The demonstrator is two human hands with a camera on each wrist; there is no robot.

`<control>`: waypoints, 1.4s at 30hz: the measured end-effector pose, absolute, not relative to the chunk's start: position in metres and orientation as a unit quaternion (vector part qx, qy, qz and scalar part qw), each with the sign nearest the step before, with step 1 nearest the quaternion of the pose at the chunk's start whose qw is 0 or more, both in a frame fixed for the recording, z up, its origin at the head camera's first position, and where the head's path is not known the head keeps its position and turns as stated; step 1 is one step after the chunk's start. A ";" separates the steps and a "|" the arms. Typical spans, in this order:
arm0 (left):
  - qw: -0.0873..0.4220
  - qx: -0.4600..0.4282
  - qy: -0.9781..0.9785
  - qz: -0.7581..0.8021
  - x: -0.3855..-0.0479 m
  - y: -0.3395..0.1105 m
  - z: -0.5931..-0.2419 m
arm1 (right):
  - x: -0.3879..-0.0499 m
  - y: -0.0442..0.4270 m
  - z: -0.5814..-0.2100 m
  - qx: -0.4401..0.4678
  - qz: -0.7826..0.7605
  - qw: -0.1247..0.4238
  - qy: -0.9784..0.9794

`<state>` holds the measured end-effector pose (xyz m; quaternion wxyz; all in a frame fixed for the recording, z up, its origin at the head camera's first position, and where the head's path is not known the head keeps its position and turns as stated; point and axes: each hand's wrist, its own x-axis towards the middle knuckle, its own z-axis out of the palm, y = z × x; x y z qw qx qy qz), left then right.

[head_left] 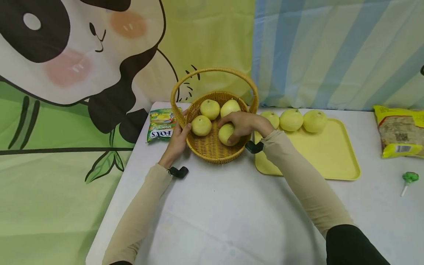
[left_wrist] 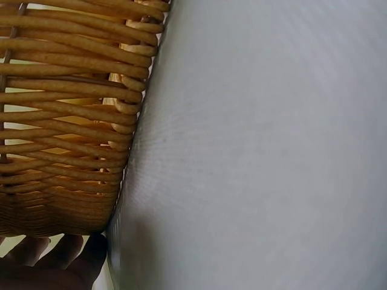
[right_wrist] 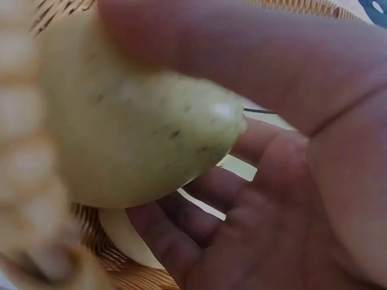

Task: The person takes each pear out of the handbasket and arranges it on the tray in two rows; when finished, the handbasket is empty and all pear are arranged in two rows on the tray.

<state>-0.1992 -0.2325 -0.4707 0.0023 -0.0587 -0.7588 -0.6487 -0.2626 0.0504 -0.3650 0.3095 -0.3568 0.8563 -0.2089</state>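
A round wicker basket (head_left: 211,146) with a tall arched handle stands on the white table. My left hand (head_left: 177,142) holds its left side near the handle's base, the fingers (left_wrist: 63,257) lying against the outer wall. Inside the basket, my right hand (head_left: 243,124) grips a round pale yellow-green fruit (head_left: 225,134). The right wrist view shows the thumb over the fruit (right_wrist: 139,130) and the fingers beneath it. Several like fruits (head_left: 201,125) lie in the basket to the left and behind.
Right of the basket, a yellow tray (head_left: 326,152) carries 3 more pale fruits (head_left: 291,120) along its back edge. A green snack packet (head_left: 159,124) lies left of the basket. Far right are a yellow bag (head_left: 401,132) and a green lollipop (head_left: 410,177). Printed cloth hangs behind.
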 end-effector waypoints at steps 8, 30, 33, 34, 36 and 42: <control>0.007 -0.065 -0.758 -0.649 -0.200 -0.231 -0.470 | -0.263 0.049 -0.379 -0.362 -0.260 0.308 0.840; -0.002 -0.050 -0.761 -0.647 -0.199 -0.231 -0.470 | -0.205 0.168 -0.371 -0.378 -0.529 0.111 0.752; -0.002 -0.051 -0.759 -0.649 -0.199 -0.232 -0.470 | -0.203 0.197 -0.370 -0.361 -0.542 0.080 0.754; -0.002 -0.051 -0.758 -0.650 -0.199 -0.232 -0.470 | -0.202 0.208 -0.370 -0.353 -0.544 0.070 0.758; -0.002 -0.052 -0.758 -0.651 -0.199 -0.232 -0.470 | -0.201 0.228 -0.370 -0.323 -0.545 0.059 0.771; -0.001 -0.054 -0.759 -0.649 -0.199 -0.232 -0.470 | -0.201 0.289 -0.373 -0.258 -0.545 0.034 0.797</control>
